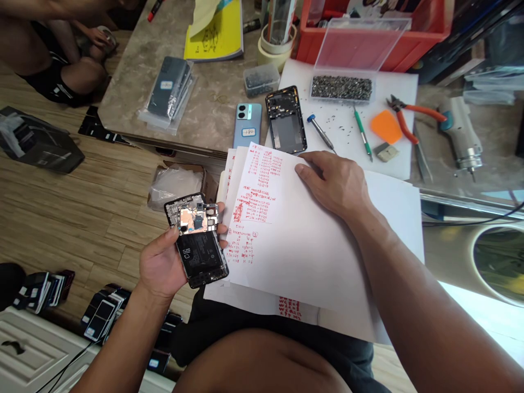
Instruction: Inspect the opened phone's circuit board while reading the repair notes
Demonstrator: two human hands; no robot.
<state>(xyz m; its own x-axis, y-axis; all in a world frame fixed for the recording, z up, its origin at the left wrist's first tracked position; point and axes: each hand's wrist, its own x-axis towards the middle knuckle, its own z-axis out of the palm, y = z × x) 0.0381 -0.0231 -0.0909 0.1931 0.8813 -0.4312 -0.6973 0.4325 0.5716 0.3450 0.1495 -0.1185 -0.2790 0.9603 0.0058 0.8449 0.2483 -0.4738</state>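
Note:
My left hand (164, 259) is closed around an opened phone (200, 256), with the thumb on its near edge and fingertips on the far one. The phone's black battery shows below a circuit board (198, 218), which lies across the upper half. My right hand (333, 183) presses on a white sheet of paper (303, 234) near its top edge. Its thumb and forefinger are close together there; the other fingers are partly hidden. Red handwriting covers the sheet's left side, and more papers lie beneath it over my lap.
On the table are a phone back frame (286, 123), a blue phone (248, 123), a screwdriver (321, 134), a green pen-like tool (362, 134), pliers (403, 117), an electric screwdriver (462, 136) and an open box of screws (341, 88). A red bin (372, 43) stands behind. Another person (61, 60) sits at left.

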